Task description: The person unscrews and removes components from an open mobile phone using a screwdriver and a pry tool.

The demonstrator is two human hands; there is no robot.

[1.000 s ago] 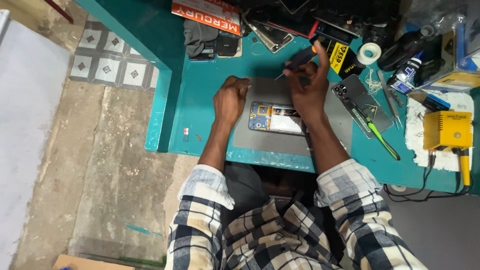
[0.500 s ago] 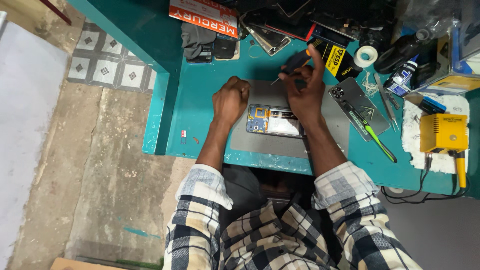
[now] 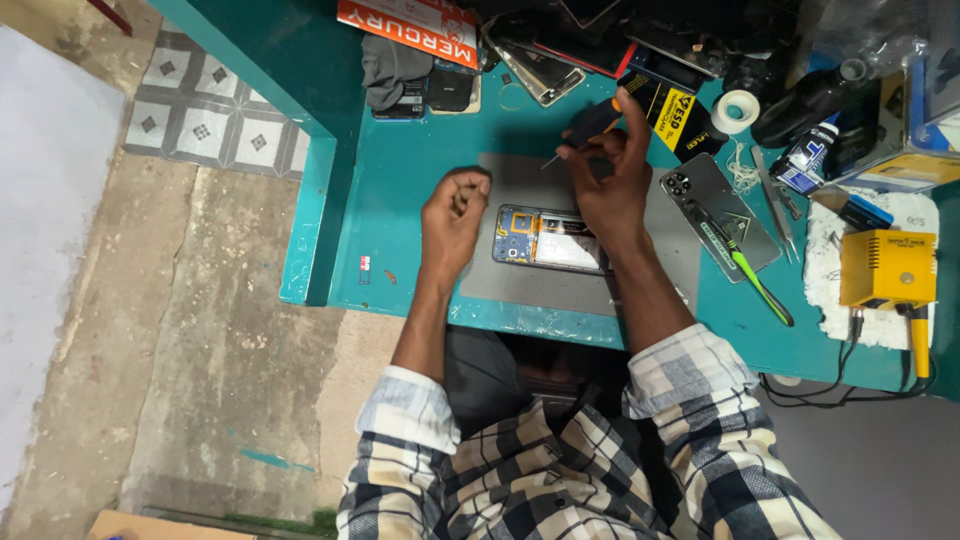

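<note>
Opened phone lies on grey mat, mid teal surface. Right hand fingers grasp screwdriver; left hand fingers clenched. Clutter crowds far edge; phone back cover, soldering station right. Left stays open.

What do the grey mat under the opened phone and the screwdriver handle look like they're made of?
The grey mat looks like matte rubber or silicone: flat, dull, no glare. The screwdriver in the right hand seems to have a dark plastic handle with an orange band and a thin metal shaft. The opened phone shows a bare blue circuit board.
</note>
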